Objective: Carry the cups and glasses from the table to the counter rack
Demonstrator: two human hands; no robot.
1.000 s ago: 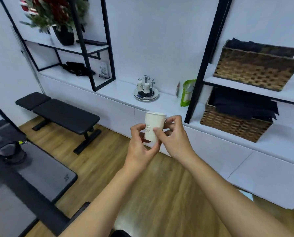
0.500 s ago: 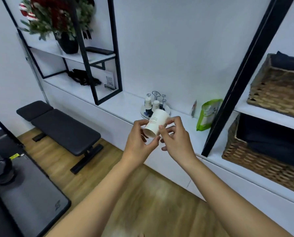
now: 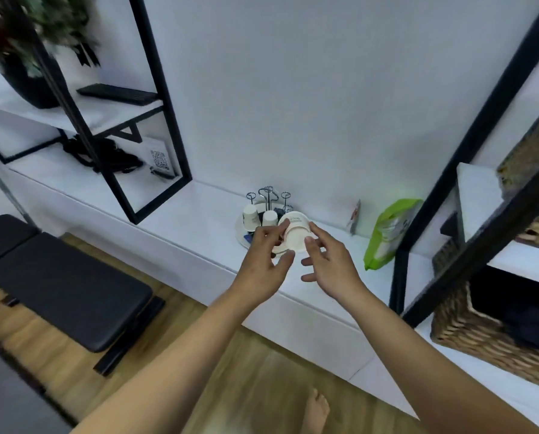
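Over the white counter [image 3: 180, 233], right in front of the wire rack [image 3: 268, 198], both hands are pinching a paper cup [image 3: 294, 234] that's tipped upside down, open mouth facing back this way. Left hand [image 3: 261, 264] has fingertips on one side, right hand [image 3: 330, 264] on the other, rest of the fingers loose. I'd guess the trick is lining the mouth up over a free prong and lowering it straight, without bumping the two cups [image 3: 258, 218] already sitting there upside down. It's a plain white cup with some small print, light and easy to crush, so go gentle.
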